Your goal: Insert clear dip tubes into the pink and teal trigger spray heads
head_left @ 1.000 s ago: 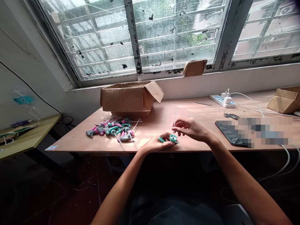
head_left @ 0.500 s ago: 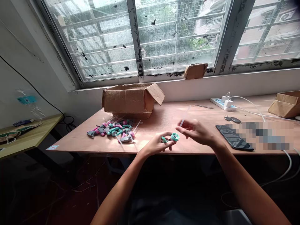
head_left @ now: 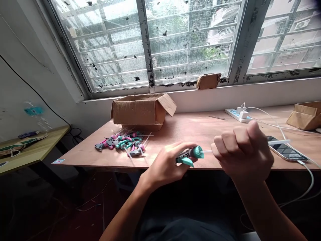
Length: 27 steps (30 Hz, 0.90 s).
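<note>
Hands work together: left hand (head_left: 165,165) grips teal toy (head_left: 190,155) steady; right hand (head_left: 242,152), at three o'clock, fist closed around clear stick (head_left: 278,142).

Grimy, paint-flecked windows (head_left: 175,43) span the top of the frame, letting in pale daylight. A wooden bench (head_left: 195,129) runs below the sill. At the left, a white wall (head_left: 25,77), a smaller side table (head_left: 32,149), and a dark floor (head_left: 62,207) underneath.

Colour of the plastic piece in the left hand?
Teal, with a grey middle part, on the small plastic piece in the left hand; head view.
</note>
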{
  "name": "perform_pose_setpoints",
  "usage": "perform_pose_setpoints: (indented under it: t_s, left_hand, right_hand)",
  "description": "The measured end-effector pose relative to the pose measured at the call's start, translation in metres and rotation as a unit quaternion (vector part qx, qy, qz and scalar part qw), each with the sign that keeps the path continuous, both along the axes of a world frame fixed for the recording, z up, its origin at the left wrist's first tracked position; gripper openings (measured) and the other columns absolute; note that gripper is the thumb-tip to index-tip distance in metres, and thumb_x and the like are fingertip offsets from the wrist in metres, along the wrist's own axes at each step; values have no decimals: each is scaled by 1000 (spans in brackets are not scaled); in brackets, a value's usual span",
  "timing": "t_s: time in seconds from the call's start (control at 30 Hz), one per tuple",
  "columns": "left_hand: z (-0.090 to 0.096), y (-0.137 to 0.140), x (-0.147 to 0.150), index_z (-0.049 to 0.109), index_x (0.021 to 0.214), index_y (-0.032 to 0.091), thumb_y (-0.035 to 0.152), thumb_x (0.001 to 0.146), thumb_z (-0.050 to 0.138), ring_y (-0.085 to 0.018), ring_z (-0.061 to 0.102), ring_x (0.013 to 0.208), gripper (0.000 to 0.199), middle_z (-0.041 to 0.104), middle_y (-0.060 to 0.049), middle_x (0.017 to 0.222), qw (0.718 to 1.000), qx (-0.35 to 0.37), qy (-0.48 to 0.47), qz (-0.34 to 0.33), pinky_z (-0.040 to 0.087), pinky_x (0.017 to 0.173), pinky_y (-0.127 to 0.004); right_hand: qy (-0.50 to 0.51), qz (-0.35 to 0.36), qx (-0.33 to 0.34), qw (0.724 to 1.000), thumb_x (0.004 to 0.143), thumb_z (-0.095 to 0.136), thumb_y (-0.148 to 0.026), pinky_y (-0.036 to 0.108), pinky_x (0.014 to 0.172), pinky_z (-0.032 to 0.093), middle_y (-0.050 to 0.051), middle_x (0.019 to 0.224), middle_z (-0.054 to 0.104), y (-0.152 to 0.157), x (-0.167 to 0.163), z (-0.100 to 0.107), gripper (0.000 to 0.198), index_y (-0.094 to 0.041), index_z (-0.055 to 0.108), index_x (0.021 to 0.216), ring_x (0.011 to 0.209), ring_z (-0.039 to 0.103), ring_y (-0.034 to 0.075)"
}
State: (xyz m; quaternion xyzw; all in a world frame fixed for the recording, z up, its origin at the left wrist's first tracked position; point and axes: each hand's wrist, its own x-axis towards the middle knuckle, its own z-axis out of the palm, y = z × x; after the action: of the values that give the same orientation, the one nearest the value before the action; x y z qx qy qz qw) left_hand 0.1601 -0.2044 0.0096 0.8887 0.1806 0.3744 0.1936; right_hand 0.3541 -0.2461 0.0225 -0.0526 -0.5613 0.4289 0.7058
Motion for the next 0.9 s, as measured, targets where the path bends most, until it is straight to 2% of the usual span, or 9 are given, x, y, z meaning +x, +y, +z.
perform_pose_setpoints:
  t_s: [0.07, 0.13, 0.3, 0.4, 0.53, 0.63, 0.77, 0.9]
  left_hand:
    - [3, -11, 2, 62, 128, 19, 10, 88, 64, -17, 69, 96, 40, 73, -8, 113, 1000, 14, 3, -5, 55, 83, -26]
    - [6, -22, 4, 61, 128, 18, 10, 89, 62, -19, 69, 99, 40, 73, -9, 113, 999, 29, 7, -12, 55, 84, -28]
    - [13, -41, 2, 58, 127, 16, 8, 88, 61, -18, 70, 98, 41, 73, -8, 114, 998, 56, 14, -14, 54, 83, -27]
    - [16, -47, 0, 58, 126, 17, 7, 86, 62, -18, 70, 93, 41, 74, -6, 109, 997, 73, 27, -6, 53, 80, -27]
    - [17, -51, 2, 58, 125, 19, 8, 86, 62, -19, 69, 91, 40, 74, -6, 104, 997, 76, 28, -5, 52, 76, -29]
    - [15, -52, 4, 58, 125, 19, 7, 87, 61, -20, 70, 92, 40, 74, -7, 104, 997, 74, 15, -7, 53, 77, -29]
    - [14, -50, 4, 58, 125, 19, 5, 85, 61, -19, 70, 92, 43, 75, -7, 107, 997, 79, 23, 10, 53, 77, -28]
    - [14, -49, 5, 58, 124, 19, 7, 86, 62, -18, 71, 92, 41, 75, -6, 107, 997, 76, 27, 18, 52, 76, -27]
  right_hand:
    - [9, 29, 1, 1000, 104, 37, -55, 30, 39, 21, -5, 45, 13, -12, -3, 1, 61, -21, 25, 56, 39, 16, 13]
    - [21, 47, 21, 998, 104, 35, -59, 32, 38, 16, -6, 43, 7, -22, -4, 1, 62, -21, 21, 58, 36, 10, 12]
    - [22, 91, 44, 995, 100, 38, -68, 33, 37, 16, -7, 41, 7, -36, -6, 1, 64, -21, 22, 58, 31, 8, 11]
    - [38, 73, 34, 996, 100, 35, -68, 33, 36, 17, -7, 40, 8, -39, -11, -2, 64, -21, 22, 58, 31, 8, 11]
    - [64, 3, 41, 997, 103, 22, -65, 33, 36, 19, -6, 38, 13, -42, -18, -8, 64, -21, 25, 57, 29, 10, 11]
    - [83, -35, 25, 996, 103, 17, -66, 33, 35, 16, -6, 38, 9, -42, -20, -7, 64, -21, 24, 57, 28, 6, 12]
    - [61, -12, 15, 998, 100, 22, -71, 33, 33, 11, -6, 41, -4, -39, -22, -1, 68, -21, 16, 54, 32, -3, 11]
    - [46, -15, 18, 999, 99, 25, -73, 32, 33, 11, -6, 41, -8, -36, -22, 4, 72, -20, 11, 51, 32, -2, 11]
